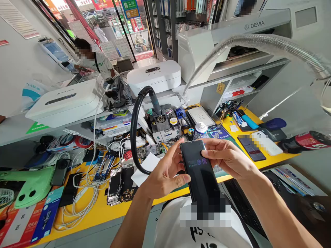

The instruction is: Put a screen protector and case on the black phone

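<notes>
My left hand (165, 177) and my right hand (231, 157) hold together a dark phone (200, 172), which is between them, in front of my white shirt (170, 220). The left hand is curved around the left side of the dark phone, and its thumb reaches the edge. The right hand pinches the upper right part: the thumb rests on the glass, and the other fingers go behind the top end. The screen is almost black, with some purple characters in its upper half. The lower end is blurred, so I cannot tell its details.

Just beyond my hands, a spray can (201, 131) stands on the yellow table (103, 208). Beside my left hand lies a white sheet (146, 168), and near it a black hose (133, 134) bends in a big arc. Farther to the left there are a stack of opened phones (115, 186) and many loops of white cable (85, 201). To the right of my right hand, a second phone (251, 148) lies next to a white phone (265, 144). Well ahead of my left hand, another person (103, 65) wears a light shirt with a dark strap
</notes>
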`<action>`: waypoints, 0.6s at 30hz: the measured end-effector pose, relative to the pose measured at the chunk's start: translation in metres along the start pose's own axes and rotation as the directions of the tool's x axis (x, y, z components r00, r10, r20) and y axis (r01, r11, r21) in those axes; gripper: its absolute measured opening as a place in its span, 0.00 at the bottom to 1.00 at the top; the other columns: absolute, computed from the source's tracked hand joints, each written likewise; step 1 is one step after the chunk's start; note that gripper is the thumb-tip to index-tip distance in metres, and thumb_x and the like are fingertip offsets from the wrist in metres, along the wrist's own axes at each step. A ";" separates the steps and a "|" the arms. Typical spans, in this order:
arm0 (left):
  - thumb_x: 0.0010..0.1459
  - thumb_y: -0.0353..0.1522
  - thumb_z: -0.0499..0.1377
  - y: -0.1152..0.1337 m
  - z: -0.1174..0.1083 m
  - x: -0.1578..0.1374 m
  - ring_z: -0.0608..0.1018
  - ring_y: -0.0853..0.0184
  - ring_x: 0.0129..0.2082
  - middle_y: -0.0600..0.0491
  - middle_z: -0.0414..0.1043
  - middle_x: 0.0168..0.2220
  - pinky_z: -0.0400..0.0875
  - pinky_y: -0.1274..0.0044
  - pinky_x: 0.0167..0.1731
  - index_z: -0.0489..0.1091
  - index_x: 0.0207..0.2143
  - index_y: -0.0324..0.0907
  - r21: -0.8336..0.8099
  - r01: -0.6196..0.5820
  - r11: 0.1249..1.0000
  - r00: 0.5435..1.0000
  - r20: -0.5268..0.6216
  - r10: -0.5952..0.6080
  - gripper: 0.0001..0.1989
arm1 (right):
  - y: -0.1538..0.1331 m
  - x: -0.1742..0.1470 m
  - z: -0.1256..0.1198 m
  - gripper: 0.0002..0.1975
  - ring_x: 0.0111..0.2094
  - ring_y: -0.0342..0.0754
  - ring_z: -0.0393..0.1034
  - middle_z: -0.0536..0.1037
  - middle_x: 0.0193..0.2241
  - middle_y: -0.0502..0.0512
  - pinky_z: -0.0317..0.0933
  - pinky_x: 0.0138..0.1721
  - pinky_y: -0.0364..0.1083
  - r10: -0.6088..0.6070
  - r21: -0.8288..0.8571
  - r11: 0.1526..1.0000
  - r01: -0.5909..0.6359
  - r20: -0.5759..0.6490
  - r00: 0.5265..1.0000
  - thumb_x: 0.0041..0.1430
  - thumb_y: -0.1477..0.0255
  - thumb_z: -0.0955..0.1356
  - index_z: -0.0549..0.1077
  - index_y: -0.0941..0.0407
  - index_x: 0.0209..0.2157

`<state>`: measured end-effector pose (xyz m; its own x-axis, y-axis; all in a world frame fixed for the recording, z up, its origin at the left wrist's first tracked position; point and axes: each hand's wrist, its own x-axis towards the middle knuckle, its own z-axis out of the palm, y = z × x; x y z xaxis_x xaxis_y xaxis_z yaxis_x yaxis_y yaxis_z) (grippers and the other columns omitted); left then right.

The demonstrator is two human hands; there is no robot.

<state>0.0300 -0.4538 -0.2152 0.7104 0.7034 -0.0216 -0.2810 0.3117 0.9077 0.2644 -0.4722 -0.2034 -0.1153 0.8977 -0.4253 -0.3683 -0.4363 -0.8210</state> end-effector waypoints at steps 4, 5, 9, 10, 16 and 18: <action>0.57 0.35 0.71 -0.005 -0.005 0.003 0.71 0.54 0.61 0.44 0.55 0.71 0.67 0.62 0.61 0.46 0.74 0.56 0.027 -0.023 0.999 0.999 0.029 0.023 0.50 | -0.004 0.006 0.001 0.27 0.26 0.46 0.77 0.84 0.31 0.53 0.73 0.26 0.43 -0.010 -0.010 1.000 0.010 0.000 1.000 0.41 0.65 0.84 0.83 0.58 0.44; 0.57 0.35 0.71 -0.006 -0.006 0.003 0.72 0.54 0.61 0.43 0.56 0.70 0.68 0.62 0.61 0.45 0.74 0.56 0.036 -0.022 0.999 0.999 0.031 0.021 0.51 | -0.004 0.008 0.002 0.27 0.26 0.46 0.78 0.84 0.30 0.53 0.73 0.26 0.43 -0.010 -0.011 1.000 0.010 -0.007 1.000 0.40 0.65 0.84 0.83 0.58 0.44; 0.56 0.38 0.72 -0.006 -0.006 0.006 0.70 0.51 0.63 0.43 0.58 0.69 0.67 0.60 0.62 0.49 0.73 0.53 0.094 -0.053 0.994 0.998 0.049 0.049 0.49 | -0.007 0.017 0.002 0.27 0.27 0.47 0.79 0.84 0.30 0.53 0.74 0.26 0.43 -0.012 -0.013 1.000 0.011 -0.040 0.999 0.39 0.67 0.84 0.82 0.59 0.44; 0.56 0.39 0.71 -0.006 -0.005 0.007 0.68 0.49 0.64 0.43 0.57 0.70 0.67 0.60 0.62 0.51 0.72 0.52 0.105 -0.062 0.993 0.997 0.051 0.056 0.48 | -0.008 0.019 0.002 0.27 0.27 0.47 0.79 0.84 0.31 0.53 0.74 0.26 0.43 -0.013 -0.014 1.000 0.013 -0.043 0.999 0.39 0.68 0.84 0.82 0.58 0.43; 0.54 0.40 0.72 -0.009 -0.007 0.003 0.66 0.48 0.66 0.44 0.54 0.72 0.69 0.62 0.60 0.47 0.74 0.54 0.129 -0.068 0.989 0.997 0.040 0.063 0.53 | -0.007 0.030 0.004 0.27 0.28 0.46 0.78 0.84 0.31 0.53 0.76 0.27 0.44 -0.015 -0.014 1.000 0.014 -0.046 0.999 0.39 0.69 0.84 0.81 0.58 0.43; 0.52 0.40 0.73 -0.011 -0.008 0.001 0.66 0.47 0.66 0.44 0.54 0.72 0.67 0.60 0.61 0.44 0.75 0.54 0.144 -0.057 0.988 0.998 0.040 0.052 0.56 | -0.005 0.032 0.004 0.27 0.27 0.46 0.78 0.84 0.30 0.52 0.76 0.27 0.43 -0.019 -0.011 1.000 0.018 -0.062 0.998 0.37 0.69 0.84 0.81 0.58 0.42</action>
<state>0.0288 -0.4511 -0.2285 0.7201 0.6926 0.0422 -0.2251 0.1756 0.9584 0.2591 -0.4405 -0.2116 -0.0513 0.9002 -0.4325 -0.3605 -0.4206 -0.8325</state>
